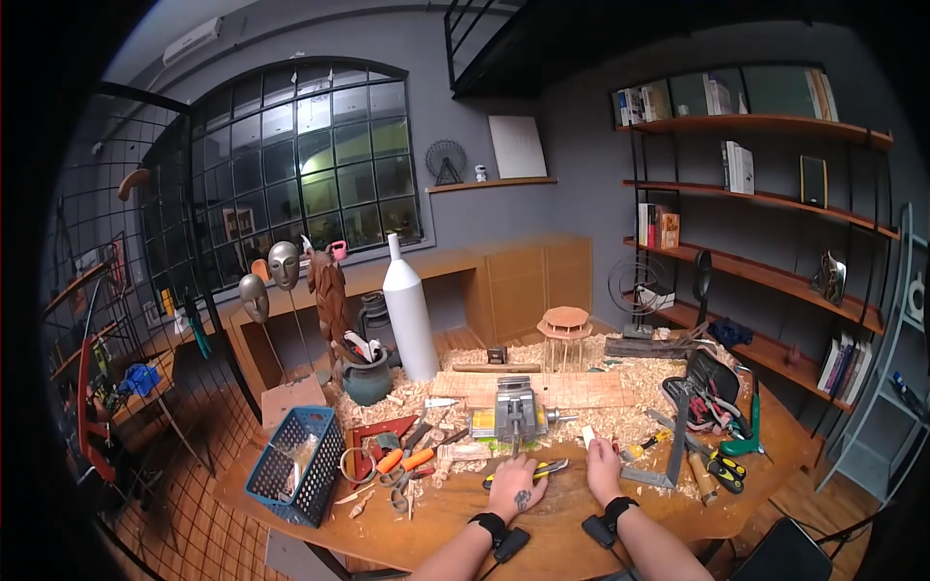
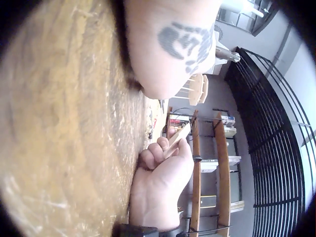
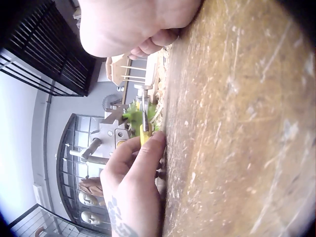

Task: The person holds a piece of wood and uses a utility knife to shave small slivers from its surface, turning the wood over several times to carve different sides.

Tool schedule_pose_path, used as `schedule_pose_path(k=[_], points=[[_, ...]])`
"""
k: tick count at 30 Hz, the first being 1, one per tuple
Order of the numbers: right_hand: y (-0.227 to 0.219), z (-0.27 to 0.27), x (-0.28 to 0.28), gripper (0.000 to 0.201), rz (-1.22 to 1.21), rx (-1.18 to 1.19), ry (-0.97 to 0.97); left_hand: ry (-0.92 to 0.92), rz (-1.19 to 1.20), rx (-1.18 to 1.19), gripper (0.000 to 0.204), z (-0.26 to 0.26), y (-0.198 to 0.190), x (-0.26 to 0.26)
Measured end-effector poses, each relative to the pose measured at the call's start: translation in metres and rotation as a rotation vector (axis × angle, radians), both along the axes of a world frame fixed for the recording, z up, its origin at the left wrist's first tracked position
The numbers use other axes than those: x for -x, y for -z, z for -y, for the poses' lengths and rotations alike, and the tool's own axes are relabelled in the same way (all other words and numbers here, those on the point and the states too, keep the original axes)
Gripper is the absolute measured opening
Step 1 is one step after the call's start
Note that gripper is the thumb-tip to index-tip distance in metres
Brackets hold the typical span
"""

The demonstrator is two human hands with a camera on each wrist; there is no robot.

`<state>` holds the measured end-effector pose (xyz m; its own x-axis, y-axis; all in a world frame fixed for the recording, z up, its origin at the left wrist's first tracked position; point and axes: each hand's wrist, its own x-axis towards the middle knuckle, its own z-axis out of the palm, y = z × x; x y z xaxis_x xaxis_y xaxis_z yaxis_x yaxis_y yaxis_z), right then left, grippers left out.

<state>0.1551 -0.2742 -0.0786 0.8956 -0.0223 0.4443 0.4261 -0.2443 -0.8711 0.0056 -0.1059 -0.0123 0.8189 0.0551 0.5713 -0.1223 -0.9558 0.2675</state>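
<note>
My left hand [image 1: 515,490] lies low over the near edge of the wooden table and grips a yellow-and-black utility knife [image 1: 553,468]. In the right wrist view the knife's yellow body [image 3: 144,134] shows between thumb and fingers, its metal blade pointing away from the hand. My right hand [image 1: 604,473] rests at the tabletop to the right, holding a small pale strip of wood [image 1: 587,436] upright. The left wrist view shows this wood strip [image 2: 178,140] pinched by the thumb against curled fingers, its tip sticking out. Knife and wood are apart.
A grey bench vise [image 1: 516,412] stands just beyond the hands, among wood shavings [image 1: 572,426]. Left are a blue basket [image 1: 291,474] and orange-handled tools [image 1: 389,461]. Right are a metal square [image 1: 675,441], yellow-black pliers [image 1: 725,472] and a green-handled saw [image 1: 744,443]. Behind stands a white bottle [image 1: 409,320].
</note>
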Motion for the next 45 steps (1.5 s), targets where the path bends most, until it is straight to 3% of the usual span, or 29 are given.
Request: schedule_pose_path(k=[17, 19, 25, 45], points=[[-0.006, 0.001, 0.006, 0.027, -0.008, -0.008, -0.023, -0.015, -0.017, -0.038, 0.033, 0.001, -0.002, 0.002], [-0.009, 0.003, 0.008, 0.032, -0.13, 0.0, -0.025, -0.019, -0.015, -0.037, 0.032, 0.002, -0.003, 0.003], [0.008, -0.002, -0.005, 0.028, 0.027, -0.001, 0.007, -0.018, -0.013, -0.041, 0.032, 0.001, -0.003, 0.002], [-0.009, 0.004, 0.008, 0.028, -0.073, -0.078, -0.103, -0.019, -0.01, -0.056, 0.03, 0.004, -0.006, 0.007]])
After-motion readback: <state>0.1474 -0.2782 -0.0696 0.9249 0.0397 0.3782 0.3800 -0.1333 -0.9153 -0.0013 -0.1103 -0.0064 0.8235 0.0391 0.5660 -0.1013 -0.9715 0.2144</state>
